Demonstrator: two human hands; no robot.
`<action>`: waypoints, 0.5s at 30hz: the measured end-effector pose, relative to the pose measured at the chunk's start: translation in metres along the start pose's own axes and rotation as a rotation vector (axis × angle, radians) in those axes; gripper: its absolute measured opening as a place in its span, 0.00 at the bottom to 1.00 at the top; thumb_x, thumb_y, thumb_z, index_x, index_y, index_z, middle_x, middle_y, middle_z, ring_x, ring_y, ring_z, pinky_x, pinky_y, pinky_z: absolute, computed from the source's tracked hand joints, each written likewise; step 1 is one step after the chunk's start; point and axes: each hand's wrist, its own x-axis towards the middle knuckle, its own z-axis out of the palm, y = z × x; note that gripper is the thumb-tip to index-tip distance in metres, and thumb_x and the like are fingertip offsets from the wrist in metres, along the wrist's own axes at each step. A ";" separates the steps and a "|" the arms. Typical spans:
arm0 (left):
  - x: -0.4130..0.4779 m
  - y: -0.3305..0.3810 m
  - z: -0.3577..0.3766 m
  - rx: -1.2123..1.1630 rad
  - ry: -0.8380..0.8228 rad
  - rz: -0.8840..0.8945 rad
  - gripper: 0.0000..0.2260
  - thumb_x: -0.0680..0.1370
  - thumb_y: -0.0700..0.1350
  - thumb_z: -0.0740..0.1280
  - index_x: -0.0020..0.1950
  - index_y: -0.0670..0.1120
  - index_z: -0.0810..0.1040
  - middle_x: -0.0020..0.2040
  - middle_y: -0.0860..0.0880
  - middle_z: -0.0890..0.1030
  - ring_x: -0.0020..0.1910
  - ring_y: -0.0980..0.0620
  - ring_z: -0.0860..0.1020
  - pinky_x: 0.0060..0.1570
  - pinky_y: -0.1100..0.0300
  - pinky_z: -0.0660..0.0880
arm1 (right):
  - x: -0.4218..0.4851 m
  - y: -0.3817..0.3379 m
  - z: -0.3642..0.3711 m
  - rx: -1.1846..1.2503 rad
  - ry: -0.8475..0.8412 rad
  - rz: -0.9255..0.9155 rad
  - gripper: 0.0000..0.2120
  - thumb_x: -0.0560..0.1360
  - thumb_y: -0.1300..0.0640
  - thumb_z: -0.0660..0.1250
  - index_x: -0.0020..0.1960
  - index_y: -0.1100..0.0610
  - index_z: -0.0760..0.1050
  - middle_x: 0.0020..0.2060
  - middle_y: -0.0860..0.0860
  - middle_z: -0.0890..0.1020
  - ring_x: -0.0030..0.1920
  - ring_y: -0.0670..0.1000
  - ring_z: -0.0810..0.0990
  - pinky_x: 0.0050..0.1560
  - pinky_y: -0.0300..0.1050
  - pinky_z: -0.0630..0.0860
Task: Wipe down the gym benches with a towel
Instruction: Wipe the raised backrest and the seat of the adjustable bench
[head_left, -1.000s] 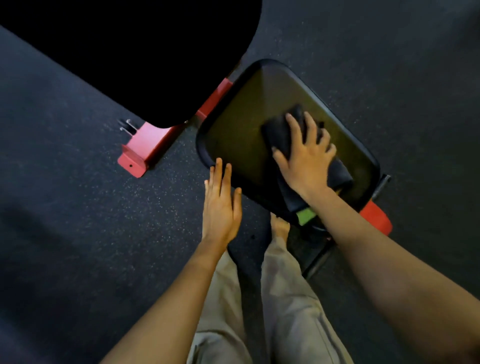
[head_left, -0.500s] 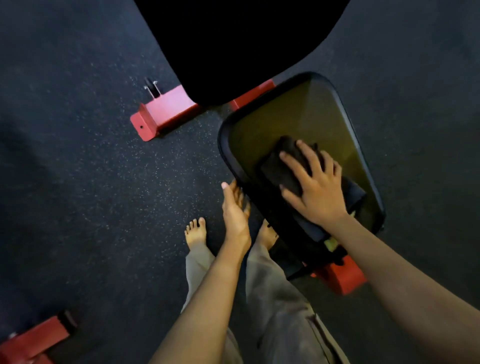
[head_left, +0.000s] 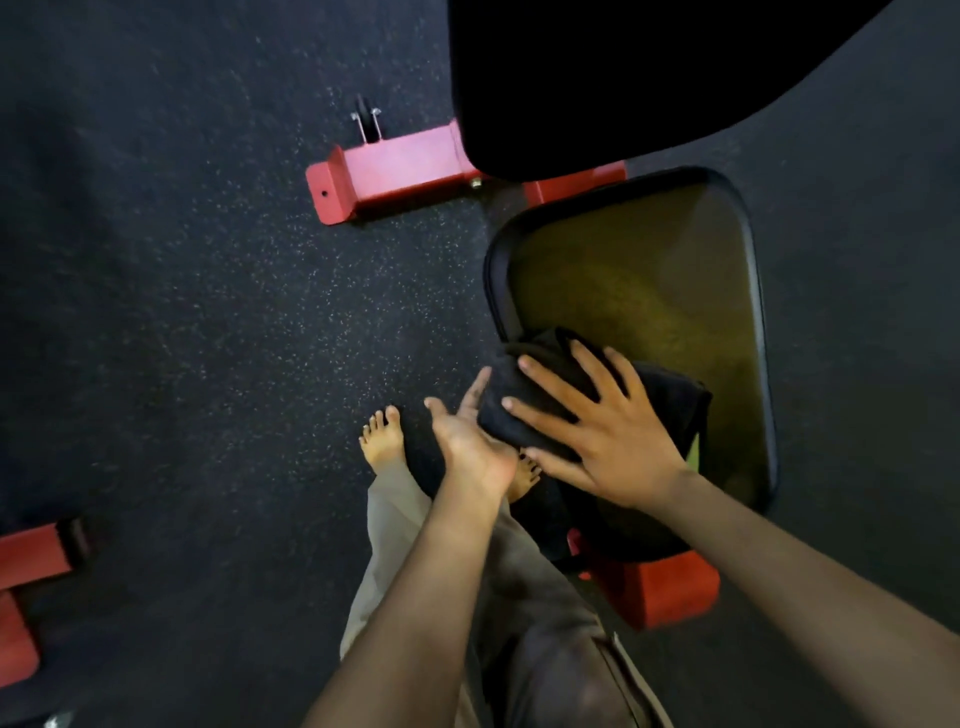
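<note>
The bench seat pad (head_left: 639, 280) is dark with a black rim and an olive sheen, right of centre. A folded black towel (head_left: 530, 400) lies at the pad's near left edge, partly hanging over it. My right hand (head_left: 608, 436) presses flat on the towel with fingers spread. My left hand (head_left: 467, 441) is palm-up beside the pad's edge, its fingers reaching under the towel's overhanging end. A second black pad (head_left: 597, 78) rises at the top.
The bench's red steel frame (head_left: 395, 171) crosses the speckled black rubber floor (head_left: 208, 338), with a red foot (head_left: 654, 587) below the seat. Another red frame piece (head_left: 31, 571) lies at the lower left. My bare feet (head_left: 382, 441) stand beside the seat.
My right hand has slid the towel toward the pad's near left edge. My left hand has turned palm-up and come to meet the towel. The view has shifted left.
</note>
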 end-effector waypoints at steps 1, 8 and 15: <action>0.000 0.000 -0.001 -0.005 -0.003 0.006 0.31 0.81 0.62 0.43 0.60 0.41 0.74 0.64 0.38 0.75 0.56 0.44 0.74 0.45 0.49 0.70 | 0.001 0.000 0.000 0.000 0.002 -0.003 0.24 0.77 0.40 0.62 0.71 0.46 0.71 0.74 0.51 0.65 0.70 0.66 0.64 0.66 0.66 0.61; 0.010 0.020 0.014 -0.002 -0.072 0.119 0.29 0.81 0.61 0.44 0.64 0.43 0.73 0.66 0.39 0.73 0.67 0.42 0.70 0.62 0.48 0.66 | 0.069 0.016 -0.003 -0.096 -0.025 -0.052 0.24 0.74 0.40 0.57 0.65 0.48 0.76 0.71 0.53 0.70 0.62 0.66 0.66 0.55 0.64 0.70; 0.015 0.046 0.056 0.373 -0.099 0.443 0.23 0.83 0.55 0.50 0.73 0.44 0.64 0.69 0.44 0.71 0.64 0.51 0.73 0.62 0.59 0.69 | 0.135 0.033 -0.015 -0.136 -0.057 0.189 0.26 0.72 0.39 0.52 0.64 0.47 0.76 0.67 0.53 0.75 0.61 0.65 0.73 0.54 0.63 0.73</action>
